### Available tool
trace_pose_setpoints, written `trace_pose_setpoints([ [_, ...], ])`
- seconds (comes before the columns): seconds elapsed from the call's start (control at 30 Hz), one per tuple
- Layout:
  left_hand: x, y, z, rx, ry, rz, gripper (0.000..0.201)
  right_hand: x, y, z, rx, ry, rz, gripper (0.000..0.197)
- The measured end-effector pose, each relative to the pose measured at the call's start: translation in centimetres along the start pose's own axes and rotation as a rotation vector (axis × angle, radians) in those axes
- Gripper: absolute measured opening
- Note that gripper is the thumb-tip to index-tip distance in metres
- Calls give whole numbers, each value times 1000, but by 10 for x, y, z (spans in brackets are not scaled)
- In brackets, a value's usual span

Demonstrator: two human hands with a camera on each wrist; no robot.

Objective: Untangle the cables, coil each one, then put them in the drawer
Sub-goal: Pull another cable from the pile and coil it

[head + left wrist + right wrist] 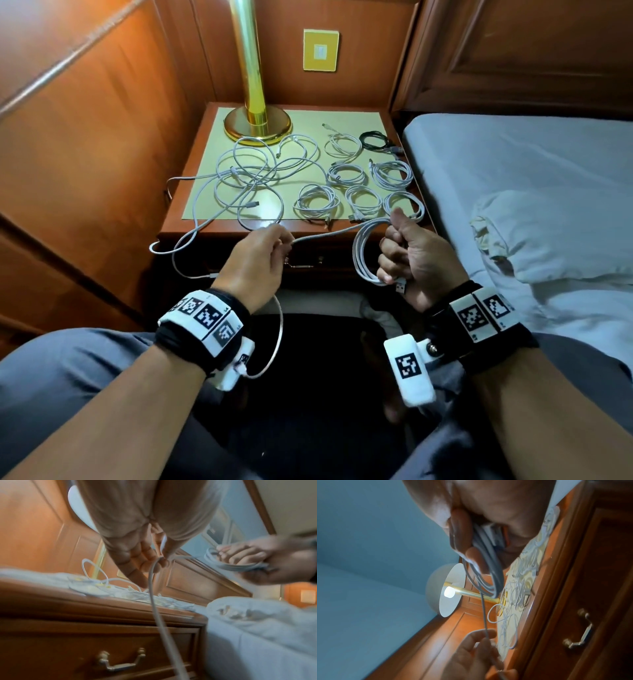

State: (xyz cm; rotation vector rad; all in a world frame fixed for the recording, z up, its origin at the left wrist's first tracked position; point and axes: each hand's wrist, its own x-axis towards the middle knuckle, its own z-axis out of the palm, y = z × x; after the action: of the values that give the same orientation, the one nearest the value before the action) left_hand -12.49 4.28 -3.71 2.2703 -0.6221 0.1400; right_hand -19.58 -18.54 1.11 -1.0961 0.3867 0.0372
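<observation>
A person seated beside a bed (513, 164) winds a white cable (329, 235) into loops in front of a wooden bedside surface (342, 116). The right hand (414, 253) is closed in a fist around the gathered loops, thumb up, with a USB plug (400, 287) poking out below the fingers. The left hand (260, 253) pinches the free run of the same cable between thumb and fingertips, its other fingers loosely curled; the slack droops from there in a long bow over the front edge and down past the wrist.

On the surface, a tangle of white cables (253, 174) sprawls by the brass lamp base (258, 125), while finished white coils (317, 202) and one black coil (375, 140) lie in rows on the right. The drawer (109, 655) below appears closed, its metal handle (120, 661) hanging free.

The cable looks light, limp and slightly springy, likely to unwind if the loops are released. Holding the bundle where the strands cross, and feeding the tail through light fingertips, seems the safest grip; the plugs are the stiff parts and could snag on the tangle.
</observation>
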Motion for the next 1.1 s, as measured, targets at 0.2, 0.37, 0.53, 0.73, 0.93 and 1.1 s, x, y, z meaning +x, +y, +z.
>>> trace_pose_setpoints([
  [0.2, 0, -2, -4, 23, 188, 10, 8, 2, 1, 1, 95, -69, 101, 45],
  [0.37, -7, 3, 12, 3, -143, -137, 13, 2, -1, 1, 238, 9, 11, 42],
  [0.53, -27, 6, 36, -113, -336, -88, 14, 5, 13, 2, 225, 133, -158, 40],
  [0.73, -42, 24, 52, -327, -447, 3, 13, -3, 32, 12, -538, -1, -490, 34],
  [0.93, -39, 28, 44, -400, -398, 36, 18, 3, 35, -2, -1099, -17, -578, 29],
  [1.1, -38, 34, 40, -265, -291, 208, 16, 11, 30, -6, -1201, -65, -470, 32],
])
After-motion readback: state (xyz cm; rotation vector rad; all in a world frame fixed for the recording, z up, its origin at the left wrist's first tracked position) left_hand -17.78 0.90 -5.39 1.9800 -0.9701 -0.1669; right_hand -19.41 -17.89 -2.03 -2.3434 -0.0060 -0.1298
